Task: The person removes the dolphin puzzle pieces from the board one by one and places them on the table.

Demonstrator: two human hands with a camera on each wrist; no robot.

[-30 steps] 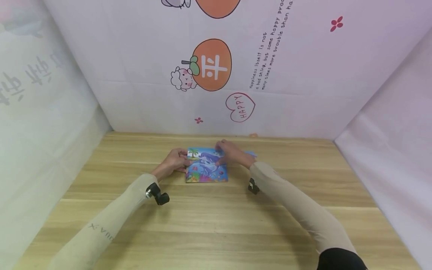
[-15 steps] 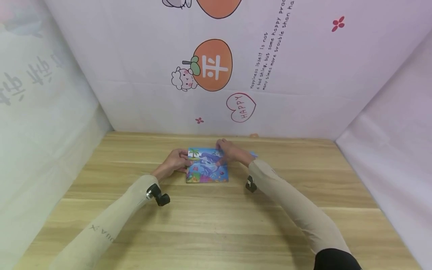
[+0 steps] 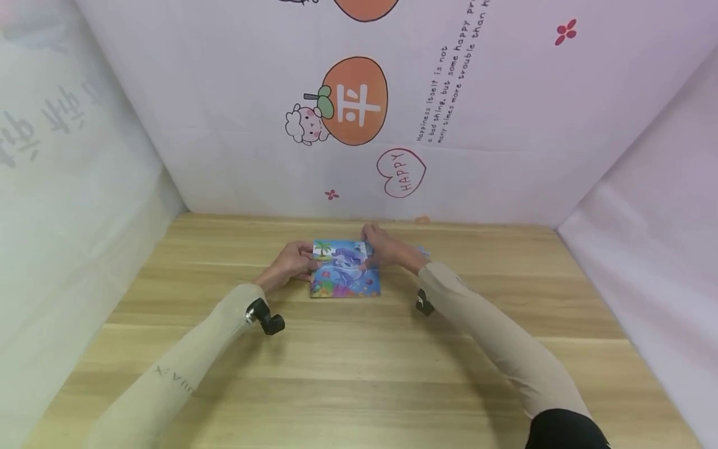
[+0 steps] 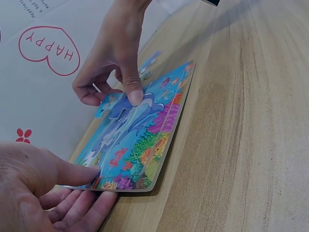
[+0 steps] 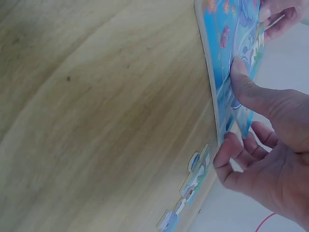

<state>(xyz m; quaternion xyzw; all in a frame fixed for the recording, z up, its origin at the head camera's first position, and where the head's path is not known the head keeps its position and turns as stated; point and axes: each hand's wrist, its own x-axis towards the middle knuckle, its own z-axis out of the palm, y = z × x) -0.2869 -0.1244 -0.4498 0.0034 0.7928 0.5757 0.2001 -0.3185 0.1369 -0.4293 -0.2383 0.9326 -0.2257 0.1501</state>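
A jigsaw puzzle (image 3: pixel 343 285) with a dolphin and coral picture lies on a thin board near the back of the table. My left hand (image 3: pixel 288 263) grips its left edge, thumb (image 4: pixel 79 175) on the picture and fingers beneath. At the upper right, my right hand (image 3: pixel 384 247) has its thumb (image 5: pixel 248 89) on the picture and its other fingers curled at the far edge. Between them, a light blue puzzle piece (image 4: pixel 108 102) sits askew and juts past the board's edge. Fingers partly hide it, so its exact contact with the board is unclear.
Several loose puzzle pieces (image 5: pixel 195 179) lie on the wooden table (image 3: pixel 348 368), right of the board and partly behind the right wrist. A printed white cloth (image 3: pixel 235 156) rises behind the table, with white cloth walls at both sides.
The head view has tipped down a little, so everything sits slightly higher. Both hands keep their places on the puzzle; the piece by my right fingers now looks more askew.
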